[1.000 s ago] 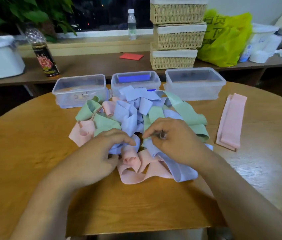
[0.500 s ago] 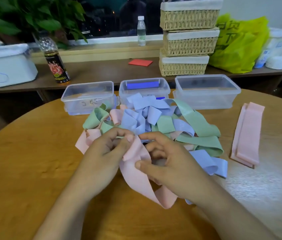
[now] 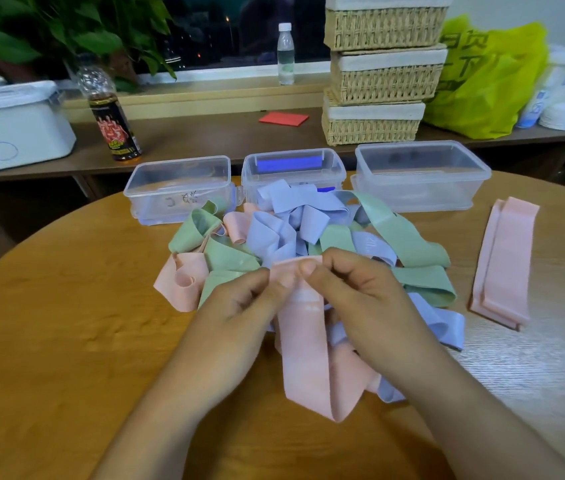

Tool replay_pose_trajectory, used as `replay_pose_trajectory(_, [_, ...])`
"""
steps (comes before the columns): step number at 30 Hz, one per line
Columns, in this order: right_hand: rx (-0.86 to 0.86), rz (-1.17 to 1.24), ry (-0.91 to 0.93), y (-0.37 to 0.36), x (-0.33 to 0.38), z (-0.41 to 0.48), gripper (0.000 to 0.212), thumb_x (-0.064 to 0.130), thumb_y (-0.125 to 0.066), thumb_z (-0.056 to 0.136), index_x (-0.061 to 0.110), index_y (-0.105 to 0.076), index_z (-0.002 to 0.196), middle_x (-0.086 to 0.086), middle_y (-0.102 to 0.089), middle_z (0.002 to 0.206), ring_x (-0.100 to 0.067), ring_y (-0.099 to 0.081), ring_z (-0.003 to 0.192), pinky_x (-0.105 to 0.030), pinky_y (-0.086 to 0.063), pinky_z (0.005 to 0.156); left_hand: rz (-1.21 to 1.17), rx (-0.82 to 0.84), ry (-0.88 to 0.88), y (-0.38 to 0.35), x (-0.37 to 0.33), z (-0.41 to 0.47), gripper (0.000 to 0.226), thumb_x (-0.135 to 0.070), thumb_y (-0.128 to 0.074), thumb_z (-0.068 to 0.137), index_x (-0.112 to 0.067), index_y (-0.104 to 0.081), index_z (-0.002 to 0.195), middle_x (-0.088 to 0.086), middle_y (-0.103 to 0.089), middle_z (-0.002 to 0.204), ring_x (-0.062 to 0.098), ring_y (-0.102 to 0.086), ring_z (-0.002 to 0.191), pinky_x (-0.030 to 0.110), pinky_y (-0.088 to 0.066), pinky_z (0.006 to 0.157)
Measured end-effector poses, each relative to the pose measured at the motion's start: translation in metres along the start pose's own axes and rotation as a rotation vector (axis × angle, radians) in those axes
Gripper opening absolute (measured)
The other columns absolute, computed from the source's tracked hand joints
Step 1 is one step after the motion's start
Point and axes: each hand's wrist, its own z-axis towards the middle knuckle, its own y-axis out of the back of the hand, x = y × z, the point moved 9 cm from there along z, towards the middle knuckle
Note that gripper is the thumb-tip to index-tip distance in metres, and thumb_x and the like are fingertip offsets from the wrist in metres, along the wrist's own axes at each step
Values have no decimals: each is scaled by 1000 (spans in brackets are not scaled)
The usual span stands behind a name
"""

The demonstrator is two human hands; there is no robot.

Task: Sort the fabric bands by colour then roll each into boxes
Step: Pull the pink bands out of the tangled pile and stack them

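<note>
Round wooden table (image 3: 66, 323), three clear boxes (image 3: 419, 174) behind the pile (image 3: 308, 237). Left hand (image 3: 236, 317) and right hand (image 3: 360, 306) both pinch the pink band (image 3: 305, 358) at its top edge, lifted over the pile (tail still tangled). Best: pull free gently, then lay it on the pink stack (image 3: 506, 261).

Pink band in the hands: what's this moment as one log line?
step: sorting | left hand: pinches pink band | right hand: pinches pink band | mixed pile: on table | pink stack: aside
</note>
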Motion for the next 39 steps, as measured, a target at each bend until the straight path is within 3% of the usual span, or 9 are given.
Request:
replay_pose_trajectory(5, [-45, 50, -2, 10, 3, -1, 26, 39, -58, 108, 21, -73, 95, -12, -69, 87, -36, -70, 85, -65, -59, 70, 98, 111, -14, -12, -7, -5, 20, -40, -60, 105, -33, -77, 113, -16, -77, 106, 4, -70, 100, 26, -56, 86])
replay_pose_trajectory(10, [-73, 45, -72, 12, -11, -1, 27, 38, -58, 107, 19, -74, 97, -12, -71, 85, -36, -72, 82, -64, -61, 69, 439, -382, -57, 81, 4, 7, 12, -29, -61, 104, -32, -70, 98, -13, -71, 94, 10, -63, 91, 35, -49, 75])
replay_pose_trajectory(16, [-48, 23, -106, 7, -20, 0, 29, 32, -58, 107, 11, -72, 93, -14, -69, 78, -16, -66, 64, -28, -55, 56, 959, -328, 216, 126, 50, 8, 24, -58, -61, 93, -41, -67, 109, -17, -57, 116, 20, -48, 118, 46, -41, 98])
replay_pose_trajectory(20, [-40, 22, -108, 3, -18, 0, 28, 32, -59, 107, 13, -73, 92, -14, -70, 79, -17, -67, 66, -28, -55, 56, 993, -404, 163, 129, 40, 8, 13, -54, -69, 93, -42, -71, 97, -16, -56, 125, 18, -43, 123, 44, -39, 100])
replay_pose_trajectory(26, [-61, 51, -104, 4, -6, -1, 27, 36, -60, 106, 16, -76, 94, -13, -73, 85, -35, -72, 84, -52, -61, 74, 488, -421, -346, 114, -27, -13, 14, -40, -66, 98, -28, -72, 95, -12, -69, 114, 16, -56, 122, 29, -42, 102])
replay_pose_trajectory(28, [-84, 68, -88, 4, 3, -1, 27, 36, -61, 105, 19, -77, 92, -10, -73, 84, -32, -72, 83, -51, -62, 77, 235, -365, -384, 106, -43, -23, 17, -32, -66, 101, -17, -71, 96, 2, -71, 98, 24, -65, 103, 40, -50, 92])
replay_pose_trajectory(31, [-101, 88, -66, 2, 13, -3, 27, 35, -63, 104, 17, -78, 91, -10, -73, 82, -28, -71, 77, -40, -61, 70, -16, -268, -484, 85, -75, -36, 12, -24, -65, 99, -14, -68, 94, 13, -62, 80, 18, -60, 76, 30, -51, 70])
replay_pose_trajectory(35, [-64, 173, -61, -11, 25, -8, 27, 29, -64, 104, 16, -80, 86, -18, -69, 77, -22, -66, 66, -26, -55, 56, -193, -163, -471, 59, -90, -40, 16, -26, -66, 95, -11, -67, 93, 1, -56, 69, 7, -50, 65, 17, -44, 60])
replay_pose_trajectory(39, [-46, 250, -66, -20, 28, -13, 30, 17, -62, 105, 17, -80, 81, -16, -70, 73, -18, -65, 61, -26, -54, 54, -266, -160, -277, 37, -58, -21, 15, -25, -71, 94, -11, -70, 92, 11, -53, 68, 22, -48, 67, 31, -43, 63])
